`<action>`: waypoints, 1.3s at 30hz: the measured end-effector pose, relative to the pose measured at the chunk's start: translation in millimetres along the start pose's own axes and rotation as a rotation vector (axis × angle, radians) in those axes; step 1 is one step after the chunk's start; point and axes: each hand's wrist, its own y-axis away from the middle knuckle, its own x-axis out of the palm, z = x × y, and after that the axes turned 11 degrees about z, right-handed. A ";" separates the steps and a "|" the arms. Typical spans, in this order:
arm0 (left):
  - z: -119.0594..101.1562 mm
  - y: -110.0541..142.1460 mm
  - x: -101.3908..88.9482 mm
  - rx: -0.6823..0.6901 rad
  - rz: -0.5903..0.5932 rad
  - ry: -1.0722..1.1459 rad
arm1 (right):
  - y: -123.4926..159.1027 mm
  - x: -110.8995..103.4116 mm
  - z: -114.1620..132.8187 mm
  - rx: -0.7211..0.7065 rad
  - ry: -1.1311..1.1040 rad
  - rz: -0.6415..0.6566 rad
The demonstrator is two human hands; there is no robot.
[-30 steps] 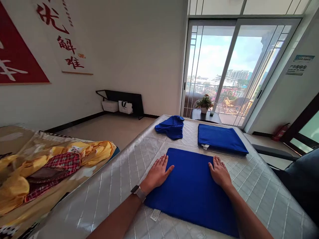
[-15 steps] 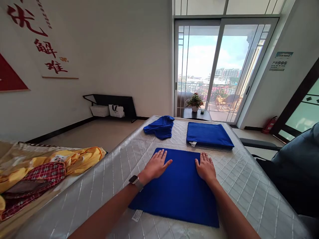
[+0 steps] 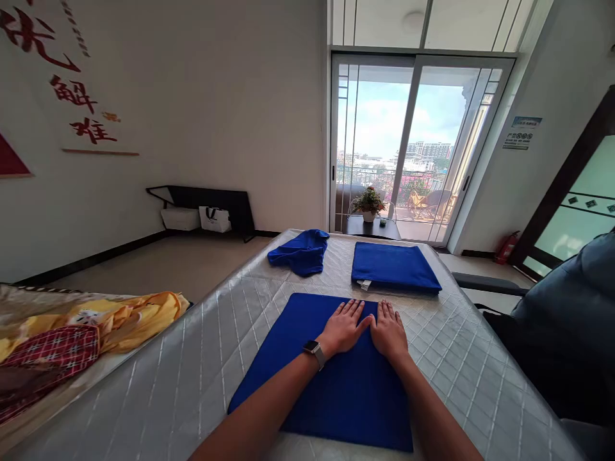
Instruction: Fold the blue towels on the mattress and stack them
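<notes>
A folded blue cloth [image 3: 307,358] lies flat on the silver quilted table cover [image 3: 182,365] in front of me. My left hand [image 3: 344,328], with a watch [image 3: 314,350] on its wrist, rests palm down on the cloth right of its middle, fingers stretched out. Beside it, my right hand [image 3: 388,330] lies flat along the cloth's upper right edge, also with fingers extended. The two thumbs meet or nearly touch. Neither hand grips anything. My left forearm hides the cloth's lower left part.
Behind the cloth are a second folded blue cloth [image 3: 396,267] with a white label and a crumpled blue cloth [image 3: 300,251]. Yellow and red-checked fabric [image 3: 52,346] lies at the left. A dark padded seat [image 3: 571,333] stands at the right.
My left hand has slid right across the cloth, from its left side to beside my right hand. The right hand remains near the right edge. The view has shifted slightly.
</notes>
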 end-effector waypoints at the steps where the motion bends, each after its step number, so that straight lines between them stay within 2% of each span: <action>1: 13.6 7.9 -4.0 -0.036 0.005 -0.002 | -0.3 -0.4 0.9 0.007 -0.012 -0.005; 7: 107.5 59.4 -28.9 -0.296 0.020 0.003 | -0.3 0.7 0.6 0.012 -0.010 -0.008; 10: 132.0 74.5 -34.6 -0.342 0.010 0.036 | -0.9 2.4 -0.9 0.022 0.008 0.002; 26: 134.8 77.3 -24.6 -0.325 -0.058 0.041 | -7.2 9.8 -7.8 0.041 0.106 0.024; 39: 131.3 78.5 -29.1 -0.338 -0.042 0.068 | -5.8 7.5 -6.9 0.038 0.098 0.035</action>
